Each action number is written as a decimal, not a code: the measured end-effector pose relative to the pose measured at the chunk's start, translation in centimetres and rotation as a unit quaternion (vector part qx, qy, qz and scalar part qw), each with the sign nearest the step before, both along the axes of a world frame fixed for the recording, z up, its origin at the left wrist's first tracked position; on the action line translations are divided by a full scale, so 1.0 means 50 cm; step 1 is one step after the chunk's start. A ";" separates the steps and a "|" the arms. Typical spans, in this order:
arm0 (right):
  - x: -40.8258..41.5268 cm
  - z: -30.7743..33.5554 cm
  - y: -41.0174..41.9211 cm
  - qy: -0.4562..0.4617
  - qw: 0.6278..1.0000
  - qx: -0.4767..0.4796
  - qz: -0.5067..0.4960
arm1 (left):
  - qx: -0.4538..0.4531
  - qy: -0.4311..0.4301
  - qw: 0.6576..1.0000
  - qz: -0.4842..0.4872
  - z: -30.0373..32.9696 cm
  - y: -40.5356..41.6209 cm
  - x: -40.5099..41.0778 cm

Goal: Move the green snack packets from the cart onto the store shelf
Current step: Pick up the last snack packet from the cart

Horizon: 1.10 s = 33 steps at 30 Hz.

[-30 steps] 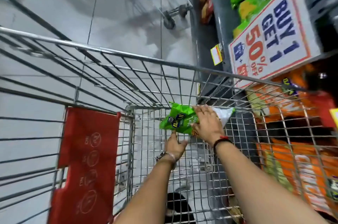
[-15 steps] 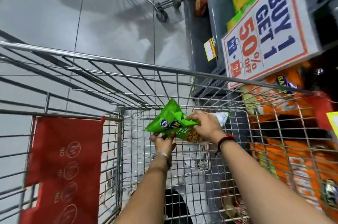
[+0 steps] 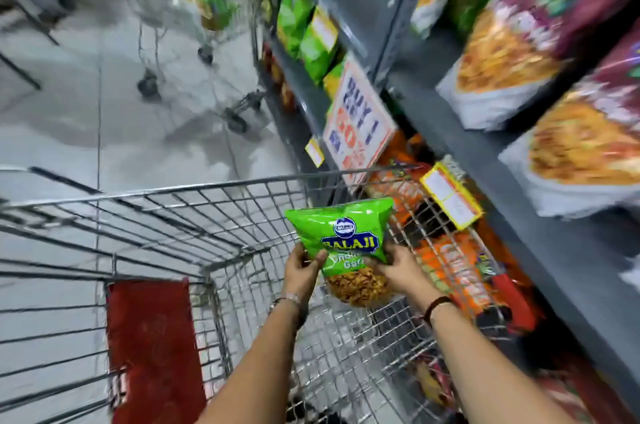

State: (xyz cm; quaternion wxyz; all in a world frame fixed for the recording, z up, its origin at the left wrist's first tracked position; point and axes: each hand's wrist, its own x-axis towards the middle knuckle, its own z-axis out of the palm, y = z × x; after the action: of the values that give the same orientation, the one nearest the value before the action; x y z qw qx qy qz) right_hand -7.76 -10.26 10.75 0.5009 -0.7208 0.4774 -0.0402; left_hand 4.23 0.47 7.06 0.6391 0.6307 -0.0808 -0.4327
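A green snack packet (image 3: 343, 233) with a blue logo is held upright above the wire cart (image 3: 194, 208), its front facing me. My left hand (image 3: 301, 267) grips its left edge and my right hand (image 3: 398, 267) grips its lower right side. The store shelf (image 3: 491, 160) runs along the right, with more green packets (image 3: 304, 32) stocked farther down the aisle. The cart's inside below the packet is mostly bare wire; a dark item shows at its bottom.
A red panel (image 3: 152, 347) hangs on the cart's near end. A "buy 1 get 1" sign (image 3: 356, 125) and yellow price tags (image 3: 450, 195) stick out from the shelf. Orange and purple packets fill nearby shelves. Another cart (image 3: 194, 25) stands ahead on the grey floor.
Both hands have lifted the green packet out of the cart and turned it upright. My view has swung up toward the shelf and aisle.
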 end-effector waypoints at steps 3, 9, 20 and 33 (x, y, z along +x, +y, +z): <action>-0.046 0.059 0.028 -0.050 0.998 0.012 -0.043 | -0.034 -0.067 0.995 -0.061 0.078 0.003 -0.020; -0.232 0.256 0.111 -0.187 0.974 -0.007 -0.127 | -0.122 -0.127 0.968 -0.176 0.264 0.036 -0.195; -0.818 0.457 0.326 -0.201 0.878 -0.176 -0.397 | -0.300 -0.170 0.871 -0.349 0.465 0.065 -0.775; -1.279 0.438 0.436 -0.254 0.687 -0.225 -0.643 | -0.305 -0.125 0.746 -0.578 0.500 0.054 -1.332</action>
State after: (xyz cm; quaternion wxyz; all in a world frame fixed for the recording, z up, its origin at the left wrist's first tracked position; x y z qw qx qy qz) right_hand -71.73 11.53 32.64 0.2778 -0.2904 0.6547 -0.6402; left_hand -62.38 3.15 32.07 0.4094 0.2830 -0.6367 -0.5891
